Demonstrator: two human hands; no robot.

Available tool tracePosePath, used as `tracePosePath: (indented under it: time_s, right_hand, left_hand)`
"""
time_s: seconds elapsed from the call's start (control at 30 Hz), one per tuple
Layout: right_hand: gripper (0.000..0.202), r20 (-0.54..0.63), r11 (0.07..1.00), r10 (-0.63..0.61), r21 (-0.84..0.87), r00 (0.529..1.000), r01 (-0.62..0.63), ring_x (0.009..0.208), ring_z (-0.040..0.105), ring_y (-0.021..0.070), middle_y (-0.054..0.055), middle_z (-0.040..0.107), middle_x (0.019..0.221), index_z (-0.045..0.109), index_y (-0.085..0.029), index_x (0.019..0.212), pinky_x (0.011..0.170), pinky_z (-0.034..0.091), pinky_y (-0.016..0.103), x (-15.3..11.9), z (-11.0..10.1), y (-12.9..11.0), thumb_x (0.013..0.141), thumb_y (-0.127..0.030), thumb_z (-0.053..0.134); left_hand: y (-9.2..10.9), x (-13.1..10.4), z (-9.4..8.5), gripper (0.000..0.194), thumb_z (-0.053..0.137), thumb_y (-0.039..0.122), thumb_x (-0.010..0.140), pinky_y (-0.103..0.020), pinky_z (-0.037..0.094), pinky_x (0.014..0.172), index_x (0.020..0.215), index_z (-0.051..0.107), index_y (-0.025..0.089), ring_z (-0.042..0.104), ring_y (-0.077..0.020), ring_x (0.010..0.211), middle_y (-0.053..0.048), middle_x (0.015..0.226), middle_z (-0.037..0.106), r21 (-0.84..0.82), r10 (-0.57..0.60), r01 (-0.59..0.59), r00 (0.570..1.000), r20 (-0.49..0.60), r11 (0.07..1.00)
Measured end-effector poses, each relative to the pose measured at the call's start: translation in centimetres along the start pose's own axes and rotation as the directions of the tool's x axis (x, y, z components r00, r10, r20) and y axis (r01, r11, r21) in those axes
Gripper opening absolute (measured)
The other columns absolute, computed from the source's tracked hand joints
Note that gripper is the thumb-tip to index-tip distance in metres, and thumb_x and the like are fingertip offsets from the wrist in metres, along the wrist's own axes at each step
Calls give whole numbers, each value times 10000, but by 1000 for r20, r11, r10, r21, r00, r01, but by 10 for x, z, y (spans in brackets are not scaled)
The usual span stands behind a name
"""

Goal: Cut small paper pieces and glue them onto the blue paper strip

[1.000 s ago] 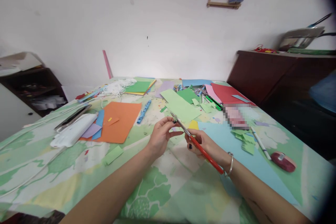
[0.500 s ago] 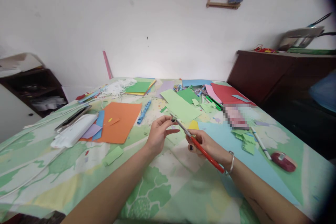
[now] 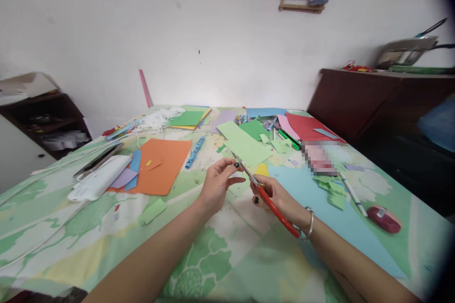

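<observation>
Red-handled scissors (image 3: 275, 208) are in my right hand (image 3: 279, 196), their metal blades pointing up and left. My left hand (image 3: 218, 182) is beside the blade tips, thumb and index finger pinched together. Whatever lies between those fingers is too small to make out. Just beyond the hands lies a light green paper sheet (image 3: 245, 144). A large light blue sheet (image 3: 320, 199) extends under and to the right of my right forearm. A small yellow piece (image 3: 262, 169) sits behind the right hand.
An orange sheet (image 3: 163, 161), a white power strip (image 3: 101, 177) and a phone (image 3: 99, 158) lie at left. A blue clay-like stick (image 3: 195, 152) is nearer the middle. Green scraps (image 3: 332, 189), a white pen (image 3: 353, 194) and a dark red mouse (image 3: 384, 219) are at right.
The scissors' handles have swung slightly left and down, with my right hand shifting a little left. My left hand has moved slightly right, still pinched.
</observation>
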State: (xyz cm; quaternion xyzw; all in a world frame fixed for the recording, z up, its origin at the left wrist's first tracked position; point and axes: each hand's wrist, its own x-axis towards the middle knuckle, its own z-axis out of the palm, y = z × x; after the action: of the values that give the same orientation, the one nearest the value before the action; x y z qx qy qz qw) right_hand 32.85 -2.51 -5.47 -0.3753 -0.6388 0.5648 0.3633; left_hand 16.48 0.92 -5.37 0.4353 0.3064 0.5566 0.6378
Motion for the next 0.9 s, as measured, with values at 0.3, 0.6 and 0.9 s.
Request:
tracePosePath:
  time_s: [0.3,0.6,0.9]
  right_hand:
    - [196,6,996,-51,-72,999,52,548,230,65,-64,261,649,367,-191,715,495,245,207,0,-2,9,712,-192,563]
    - [188,77,998,56,1,995,-56,536,266,61,-60,257,630,358,-191,681,432,183,189,-4,-5,-12,711,-196,544]
    - [216,111,999,20,-40,994,-16,524,230,55,-65,264,624,369,-187,682,427,194,180,-3,-12,-4,720,-230,577]
  left_hand:
    - [3,-1,2,54,609,181,726,-263,526,628,763,584,151,554,-134,775,-16,783,573,-17,-1,1,999,46,1000]
    - [15,4,-6,85,626,209,728,-309,538,678,737,629,125,569,-158,798,-46,781,599,95,-48,36,990,132,995]
    - [22,8,-10,132,669,229,699,-279,537,639,761,676,113,591,-158,764,-49,774,613,112,-77,66,993,91,992]
